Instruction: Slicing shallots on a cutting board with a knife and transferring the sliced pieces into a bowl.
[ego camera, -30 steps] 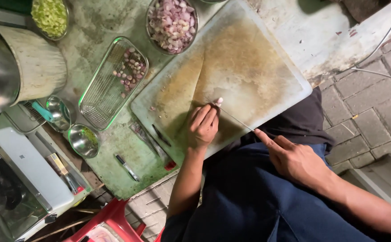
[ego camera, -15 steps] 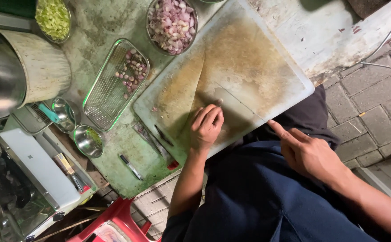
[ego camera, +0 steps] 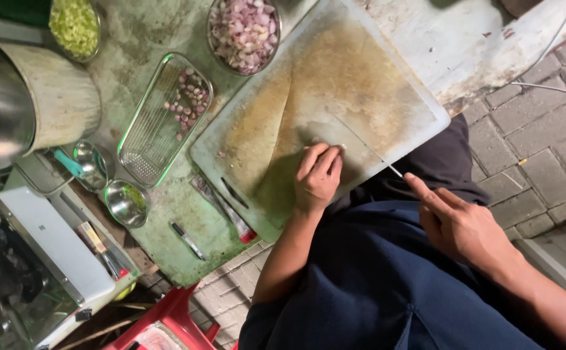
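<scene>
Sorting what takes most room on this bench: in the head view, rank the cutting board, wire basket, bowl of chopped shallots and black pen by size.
1. Cutting board
2. Wire basket
3. Bowl of chopped shallots, partly cropped, so unsure against the basket
4. Black pen

1. A long narrow packet (ego camera: 224,209) with a dark body and a red end lies on the green table at about seven o'clock of the cutting board (ego camera: 360,78), along its edge.
2. No signs or screens show.
</scene>
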